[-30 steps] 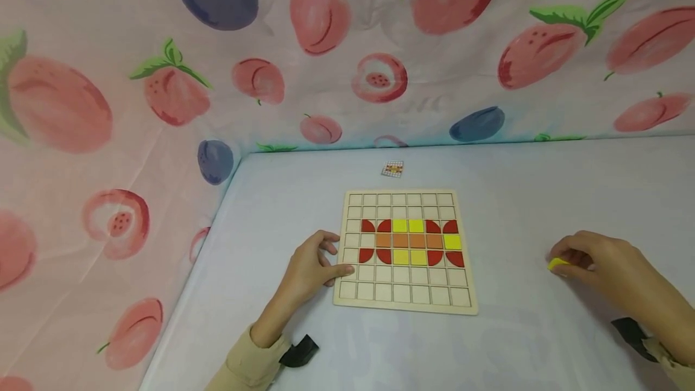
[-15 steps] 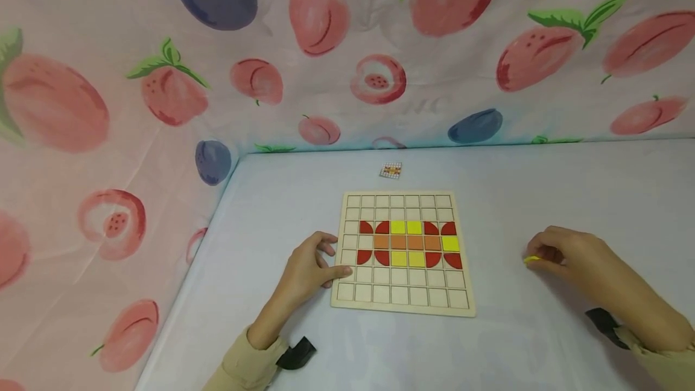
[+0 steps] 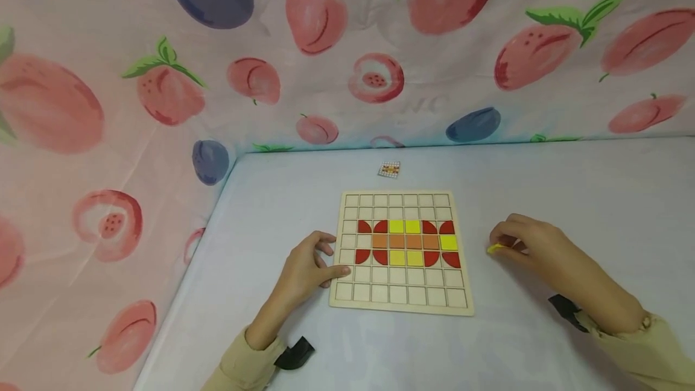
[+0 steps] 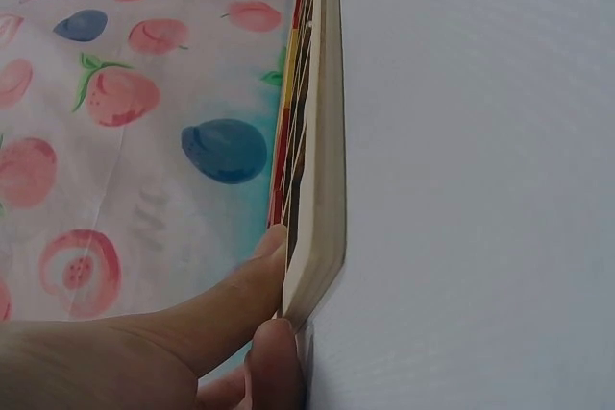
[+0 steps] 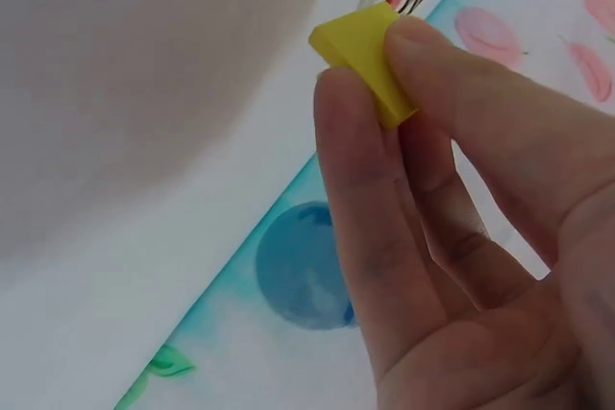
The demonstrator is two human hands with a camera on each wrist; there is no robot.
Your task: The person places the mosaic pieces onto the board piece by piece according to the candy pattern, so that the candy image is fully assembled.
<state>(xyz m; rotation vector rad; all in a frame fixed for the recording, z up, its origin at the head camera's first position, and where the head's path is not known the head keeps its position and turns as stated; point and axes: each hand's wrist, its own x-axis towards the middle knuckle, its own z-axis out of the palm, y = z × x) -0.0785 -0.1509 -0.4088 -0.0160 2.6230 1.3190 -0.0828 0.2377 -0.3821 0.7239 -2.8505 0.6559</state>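
Observation:
A square wooden grid board (image 3: pixel 380 292) lies on the white tabletop, bearing red rounded tiles, yellow square tiles and a row of orange square tiles across its middle rows. My left hand (image 3: pixel 305 263) holds the board's left edge, the thumb on its face and the fingers at its side; the left wrist view shows this thumb (image 4: pixel 226 309) and the board's edge (image 4: pixel 329 151). To the right of the board, my right hand (image 3: pixel 537 245) pinches a yellow square tile (image 5: pixel 360 45) between thumb and fingertips, above the table and apart from the board.
A small printed pattern card (image 3: pixel 389 169) lies behind the board. Fruit-printed cloth (image 3: pixel 423 77) rises along the back and left of the table (image 3: pixel 516 343). A black strap (image 3: pixel 295 353) hangs at the left wrist, another strap (image 3: pixel 567 311) at the right.
My right hand has moved left toward the board, carrying the yellow tile. The left hand stays at the board's left edge. The board's tiles look the same.

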